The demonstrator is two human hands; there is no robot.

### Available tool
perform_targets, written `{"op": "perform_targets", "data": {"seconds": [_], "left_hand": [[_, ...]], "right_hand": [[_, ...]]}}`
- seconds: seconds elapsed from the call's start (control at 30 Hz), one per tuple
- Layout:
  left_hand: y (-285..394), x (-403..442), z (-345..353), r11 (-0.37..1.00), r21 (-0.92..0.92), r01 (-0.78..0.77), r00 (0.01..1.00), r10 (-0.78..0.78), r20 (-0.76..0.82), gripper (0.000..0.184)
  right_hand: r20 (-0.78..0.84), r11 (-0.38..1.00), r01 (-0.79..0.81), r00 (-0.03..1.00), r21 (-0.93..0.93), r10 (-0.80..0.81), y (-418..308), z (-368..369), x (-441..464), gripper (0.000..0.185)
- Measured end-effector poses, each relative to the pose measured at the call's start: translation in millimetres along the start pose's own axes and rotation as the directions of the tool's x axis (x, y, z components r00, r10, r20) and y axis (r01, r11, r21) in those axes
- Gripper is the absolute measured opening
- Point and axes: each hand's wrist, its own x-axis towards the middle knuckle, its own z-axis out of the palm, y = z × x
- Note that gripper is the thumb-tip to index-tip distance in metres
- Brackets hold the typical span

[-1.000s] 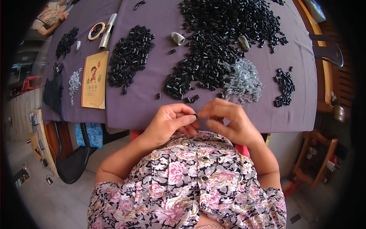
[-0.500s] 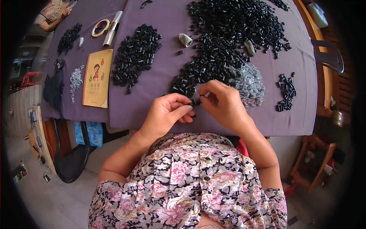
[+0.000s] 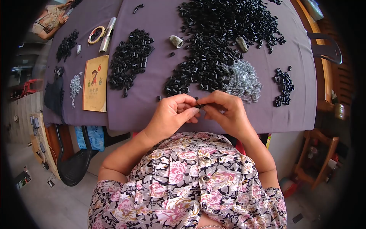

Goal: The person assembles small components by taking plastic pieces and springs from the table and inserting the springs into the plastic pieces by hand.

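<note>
**Precariously, a small black piece (image 3: 198,106) sits between two hands**

At far left, a person (image 3: 50,20) is beside the bench (image 3: 291,120). A yellow booklet (image 3: 94,84) lies between a strip of pale bits (image 3: 75,86) and a black pile (image 3: 131,57); beyond the booklet, a tape ring (image 3: 90,36) is just beside a silvery roll (image 3: 108,35). Someone reaching across could nudge that roll sideways, since its round shape offers little to stop it.

Nearer the middle, the left hand (image 3: 167,114) has its thumb and forefinger closed on the black piece, near the bench's front edge. That grip covers so little of it that a slight twist could squirt it loose, onto the bench or down towards the lap. Whether it is one part or two joined, I cannot tell.

From the other side, the right hand (image 3: 230,113) pinches the same piece, fingertips nearly meeting the left ones. Uneven pressure could tip it crooked, and the fingers hide most of it, so a poor fit might go unseen.

Just beyond the hands, the large black heap (image 3: 207,57) touches the clear pieces (image 3: 244,82); a brushing knuckle could mix them. Farther right, a smaller black cluster (image 3: 284,89) lies apart, at less risk from either hand.
</note>
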Motion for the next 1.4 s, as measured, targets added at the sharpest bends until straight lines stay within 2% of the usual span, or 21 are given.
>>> {"op": "perform_targets", "data": {"seconds": [0.13, 0.23, 0.43, 0.63, 0.73, 0.87, 0.97, 1.17, 1.4], "left_hand": [[0, 0, 4, 0.998, 0.036, -0.045, 0.999, 0.044, 0.011, 0.016], [2, 0, 3, 0.999, 0.032, -0.024, 1.000, 0.023, 0.018, 0.016], [-1, 2, 5, 0.999, 0.034, -0.019, 0.999, 0.018, 0.030, 0.016], [-7, 5, 3, 0.999, 0.018, -0.041, 0.999, 0.040, 0.034, 0.017], [-4, 4, 4, 0.999, 0.037, -0.012, 0.999, 0.010, 0.040, 0.017], [-3, 5, 5, 0.999, 0.031, 0.011, 0.999, -0.012, 0.030, 0.017], [-5, 7, 5, 0.999, 0.041, 0.004, 0.999, -0.005, 0.037, 0.018], [-8, 7, 5, 1.000, 0.017, -0.006, 0.999, 0.006, 0.035, 0.019], [-8, 5, 3, 0.999, 0.026, -0.035, 0.999, 0.034, 0.036, 0.016]], "right_hand": [[0.003, 0.999, -0.052, 0.999, 0.015, 0.051, -1, -2, 0, 0.015], [-0.013, 0.997, 0.060, 0.998, -0.046, -0.060, 3, -5, 1, 0.015], [-0.045, 0.990, 0.125, 0.991, -0.066, -0.128, 7, -2, 0, 0.018], [-0.083, 0.903, 0.333, 0.927, -0.272, -0.366, 11, 8, 3, 0.015], [-0.109, 0.914, 0.340, 0.923, -0.219, -0.370, 17, 7, 4, 0.015], [-0.119, 0.980, 0.195, 0.973, -0.049, -0.199, 15, 0, 2, 0.016], [-0.059, 0.963, 0.199, 0.975, -0.180, -0.212, 7, -4, 1, 0.016], [-0.043, 0.972, 0.193, 0.979, -0.134, -0.200, 6, 1, 2, 0.016], [0.005, 0.828, 0.417, 0.894, -0.375, -0.448, 8, 6, 5, 0.016]]}}
